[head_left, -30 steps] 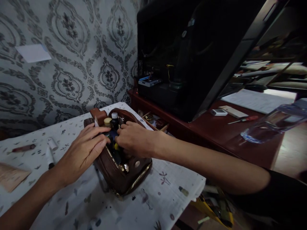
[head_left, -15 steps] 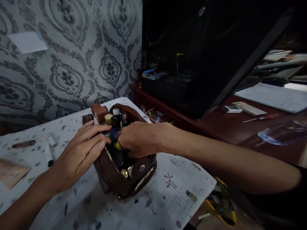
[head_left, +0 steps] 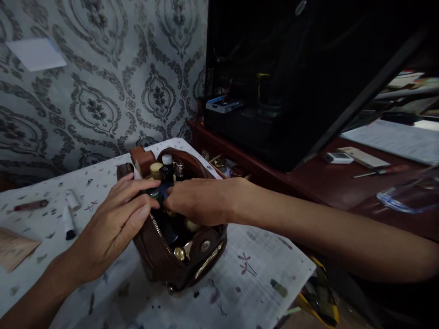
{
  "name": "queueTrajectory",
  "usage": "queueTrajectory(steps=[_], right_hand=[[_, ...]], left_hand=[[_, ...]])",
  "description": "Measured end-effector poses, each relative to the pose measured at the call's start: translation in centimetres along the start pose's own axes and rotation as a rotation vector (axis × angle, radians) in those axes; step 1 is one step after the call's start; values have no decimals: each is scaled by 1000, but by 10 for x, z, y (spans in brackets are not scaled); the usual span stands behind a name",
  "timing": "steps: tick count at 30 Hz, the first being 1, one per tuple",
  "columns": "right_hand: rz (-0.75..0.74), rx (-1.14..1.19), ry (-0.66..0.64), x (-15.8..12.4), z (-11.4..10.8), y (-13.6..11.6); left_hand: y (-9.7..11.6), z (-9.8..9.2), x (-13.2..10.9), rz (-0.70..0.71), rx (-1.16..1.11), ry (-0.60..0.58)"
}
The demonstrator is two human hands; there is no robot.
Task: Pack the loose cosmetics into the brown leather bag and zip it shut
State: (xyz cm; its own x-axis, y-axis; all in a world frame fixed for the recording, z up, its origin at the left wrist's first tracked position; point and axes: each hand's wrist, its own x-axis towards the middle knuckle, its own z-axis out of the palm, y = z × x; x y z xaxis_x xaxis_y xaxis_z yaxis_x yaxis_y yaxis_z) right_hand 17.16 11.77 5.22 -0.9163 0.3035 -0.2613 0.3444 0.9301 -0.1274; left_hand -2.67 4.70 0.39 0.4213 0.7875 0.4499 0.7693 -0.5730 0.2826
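A brown leather zip bag (head_left: 146, 251) stands unzipped on a cloth-covered table. Over its left rim lies my left hand (head_left: 115, 219), fingers stretched out and a little apart, their tips near a dark green item (head_left: 156, 196) inside. My right hand (head_left: 199, 201) reaches down into the bag from the right; its fingers are curled and their tips hidden, so whatever they hold cannot be made out. Around it in the bag are a white-capped dark bottle (head_left: 167, 167), a cream round cap (head_left: 156, 170), a shiny tube (head_left: 179, 169) and a gold cap (head_left: 179, 253).
Left on the patterned tablecloth (head_left: 247, 292) lie a dark reddish tube (head_left: 31, 205), two white tubes, one of them black-capped (head_left: 68, 224), and a beige packet (head_left: 15, 249). A large black screen (head_left: 281, 91) stands on the reddish desk (head_left: 318, 192) at right, with a screwdriver (head_left: 380, 172).
My right hand has shifted slightly left and deeper in the bag; a yellow item by its fingers is now mostly covered. My left hand stays at the rim. The view has turned slightly.
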Motion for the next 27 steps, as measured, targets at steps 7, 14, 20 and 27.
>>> queueTrajectory(steps=[7, 14, 20, 27], right_hand=[[54, -56, -48, 3, -3, -5], [-11, -197, -81, 3, 3, 3], [2, -244, -71, 1, 2, 0], [-75, -257, 13, 2, 8, 10]], left_hand=[[-1, -2, 0, -2, 11, -39], [3, 0, 0, -22, -18, -24], [-1, 1, -2, -12, -10, -34], [-2, -3, -2, -4, 22, -67]])
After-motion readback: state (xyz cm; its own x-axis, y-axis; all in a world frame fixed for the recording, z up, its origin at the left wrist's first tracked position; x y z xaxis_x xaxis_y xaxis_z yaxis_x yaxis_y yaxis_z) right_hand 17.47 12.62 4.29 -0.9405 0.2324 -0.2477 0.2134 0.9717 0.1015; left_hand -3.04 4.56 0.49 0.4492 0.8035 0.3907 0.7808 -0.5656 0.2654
